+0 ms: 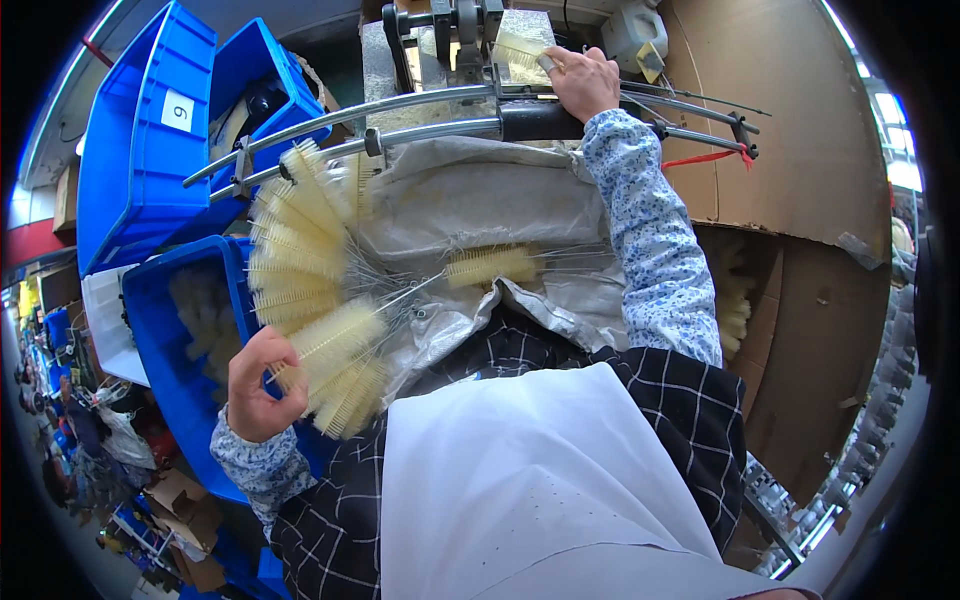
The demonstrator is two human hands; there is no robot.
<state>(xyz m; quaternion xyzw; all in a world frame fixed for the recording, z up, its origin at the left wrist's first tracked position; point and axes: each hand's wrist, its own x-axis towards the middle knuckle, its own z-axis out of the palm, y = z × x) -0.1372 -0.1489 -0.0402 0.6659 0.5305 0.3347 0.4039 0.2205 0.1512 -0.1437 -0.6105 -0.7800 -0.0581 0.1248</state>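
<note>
With thumb and finger pinched together, my left hand [262,385] holds the end of a cream-bristled bottle brush [342,338], whose thin wire handle points up and right. Behind it, a fan of similar brushes [295,265] lies at the left of my lap, their wire handles spreading inward. At the far side, my right hand [587,85] is closed on the end of another pale brush [522,48] beside the machine [455,30]. One more brush [492,266] lies on the grey-white sheet [480,200] between my arms.
Two curved metal rails [430,97] cross in front of the machine. Blue bins [150,130] stand at the left, and a lower blue bin [165,330] holds more brushes. Large cardboard [780,120] rises at the right, near a white plastic jug [634,35]. Red string [705,158] hangs on the rails.
</note>
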